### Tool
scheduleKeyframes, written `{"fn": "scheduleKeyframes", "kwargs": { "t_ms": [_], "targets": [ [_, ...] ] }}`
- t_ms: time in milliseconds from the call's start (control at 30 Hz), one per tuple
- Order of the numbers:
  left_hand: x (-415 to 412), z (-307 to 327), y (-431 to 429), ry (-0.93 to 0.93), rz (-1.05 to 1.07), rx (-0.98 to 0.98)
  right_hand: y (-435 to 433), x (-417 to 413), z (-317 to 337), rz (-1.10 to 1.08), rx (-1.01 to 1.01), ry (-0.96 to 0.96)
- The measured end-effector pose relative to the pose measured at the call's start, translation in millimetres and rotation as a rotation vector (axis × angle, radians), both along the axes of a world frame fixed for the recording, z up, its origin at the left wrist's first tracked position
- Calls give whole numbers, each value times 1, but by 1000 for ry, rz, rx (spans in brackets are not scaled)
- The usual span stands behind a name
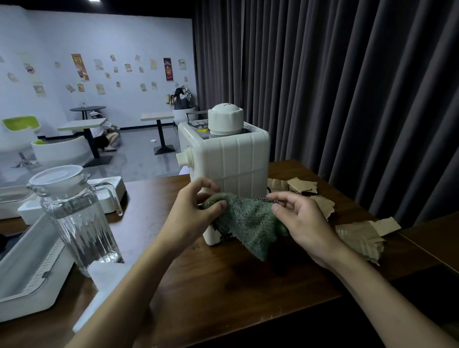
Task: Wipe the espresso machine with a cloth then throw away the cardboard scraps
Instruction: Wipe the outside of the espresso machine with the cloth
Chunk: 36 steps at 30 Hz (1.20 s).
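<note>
- Head view: pinching green cloth [248,223] with left hand [193,211] and right hand [305,223], holding it just before espresso machine [228,161] near tabletop's [223,285] far edge.
- Leaving cardboard scraps [357,236] lying toward right edge.
- Leaving glass pitcher [79,218] standing by left edge.

Near the camera the scene is dim, and it is brighter far off. A ceiling light [95,0] at the top edge washes the white wall [124,37] in cool, even light, and the grey floor [139,159] carries a soft sheen. The dark curtain [347,87] swallows light. The pale espresso machine [231,159] is softly lit. A broad, soft shadow lies on the counter [223,285] beneath the cloth [248,223]. Small highlights glint on the glass pitcher [79,223]. The lower corners fall to near black. Wide-angle distortion bows the curtain folds and counter edges toward the borders. The posters [80,67] are too soft to read.
</note>
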<state>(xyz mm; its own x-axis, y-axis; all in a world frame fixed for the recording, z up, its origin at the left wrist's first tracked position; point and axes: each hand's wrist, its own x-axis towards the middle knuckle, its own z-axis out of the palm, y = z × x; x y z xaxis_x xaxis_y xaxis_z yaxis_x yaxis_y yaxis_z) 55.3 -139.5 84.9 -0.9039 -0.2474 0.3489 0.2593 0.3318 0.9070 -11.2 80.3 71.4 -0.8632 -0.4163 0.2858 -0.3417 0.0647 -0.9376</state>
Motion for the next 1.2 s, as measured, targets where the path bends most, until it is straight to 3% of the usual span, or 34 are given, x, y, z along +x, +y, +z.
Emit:
{"fn": "scheduleKeyframes", "kwargs": {
  "t_ms": [200, 300, 433, 533, 667, 867, 1067, 1200],
  "targets": [
    [0, -1, 8, 86, 30, -258, -5, 1, 4, -54, 11, 63],
    [-1, -5, 11, 84, 36, -358, -10, 1, 8, -35, -82, -43],
    [-2, -8, 13, 32, -110, -184, -17, 1, 14, 204, -398, -434],
    [-1, -11, 10, -55, -166, -113, -17, 0, 14, 333, -476, -515],
    [-6, -15, 15, -14, -11, -191, -18, 1, 13, 405, -411, -443],
    [-7, -13, 16, 71, 70, -45, -21, -1, 16, 318, -306, -302],
    [-4, -7, 18, -97, -37, 243, -28, -3, 8, -19, -27, 165],
    [-5, -3, 19, -181, -31, 432, -23, -6, -1, 110, 102, 255]
  ]
}}
